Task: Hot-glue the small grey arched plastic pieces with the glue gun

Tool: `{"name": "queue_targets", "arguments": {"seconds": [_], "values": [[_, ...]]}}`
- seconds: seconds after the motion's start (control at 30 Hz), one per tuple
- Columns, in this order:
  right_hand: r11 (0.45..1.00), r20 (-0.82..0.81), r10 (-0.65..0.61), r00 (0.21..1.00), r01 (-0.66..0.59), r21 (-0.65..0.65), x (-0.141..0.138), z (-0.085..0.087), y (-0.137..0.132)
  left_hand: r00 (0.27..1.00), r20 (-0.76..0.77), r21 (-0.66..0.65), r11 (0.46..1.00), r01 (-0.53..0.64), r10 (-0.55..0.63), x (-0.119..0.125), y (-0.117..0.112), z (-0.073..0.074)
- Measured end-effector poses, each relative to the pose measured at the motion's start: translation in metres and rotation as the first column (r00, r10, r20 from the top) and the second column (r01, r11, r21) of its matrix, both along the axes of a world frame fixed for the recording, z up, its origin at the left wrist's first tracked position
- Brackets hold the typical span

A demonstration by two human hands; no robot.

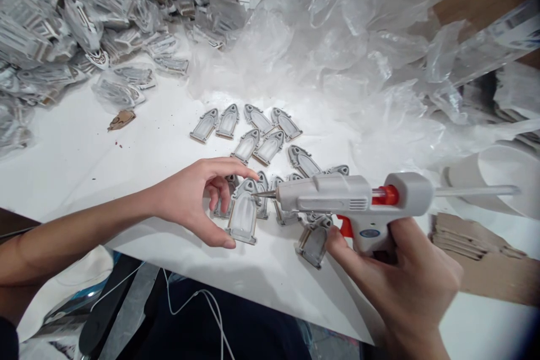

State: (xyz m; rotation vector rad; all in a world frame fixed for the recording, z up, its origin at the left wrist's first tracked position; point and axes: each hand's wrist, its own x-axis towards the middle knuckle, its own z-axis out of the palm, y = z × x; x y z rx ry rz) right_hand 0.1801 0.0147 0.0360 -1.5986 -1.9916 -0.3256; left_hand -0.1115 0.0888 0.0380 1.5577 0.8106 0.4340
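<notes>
My right hand (415, 278) is wrapped round the handle of a white hot glue gun (329, 194) with an orange trigger. A clear glue stick (476, 191) juts from its back end. The gun's metal nozzle points left and reaches the upper edge of a small grey arched window-shaped piece (243, 216). That piece is gripped at its edges between the thumb and fingers of my left hand (198, 197). Beneath and beside the gun lie more such pieces, one of them (314, 244) just left of my right thumb. Others (270, 146) lie farther back on the white table.
A heap of bagged grey pieces (84, 17) fills the back left. Crumpled clear plastic bags (312, 39) cover the back and right. Cardboard sheets (481, 247) and a white roll (498, 174) sit at the right. A white cable (211, 298) hangs below the front edge.
</notes>
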Motion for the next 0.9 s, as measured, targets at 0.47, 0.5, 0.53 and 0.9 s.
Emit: {"name": "queue_targets", "arguments": {"seconds": [0.47,0.5,0.53,0.9], "values": [[1.000,-0.057,0.013,0.998,-0.015,-0.025,0.0003,-0.0010,-0.0003,0.999,0.017,-0.003,0.999,-0.050,0.050,0.0002,-0.0046,0.0038],[1.000,-0.056,0.018,0.998,-0.019,-0.017,0.0003,-0.0013,0.0002,0.999,0.018,0.002,0.999,-0.047,0.047,0.0002,-0.0044,0.0037],[1.000,-0.055,0.019,0.998,-0.020,-0.014,0.0001,-0.0014,0.0006,0.999,0.016,0.007,0.999,-0.044,0.044,0.0002,-0.0044,0.0037],[0.999,-0.021,0.050,0.999,-0.051,-0.011,-0.0009,0.0008,0.0013,0.999,0.007,0.042,0.998,-0.035,0.035,0.0013,-0.0052,0.0027]]}}
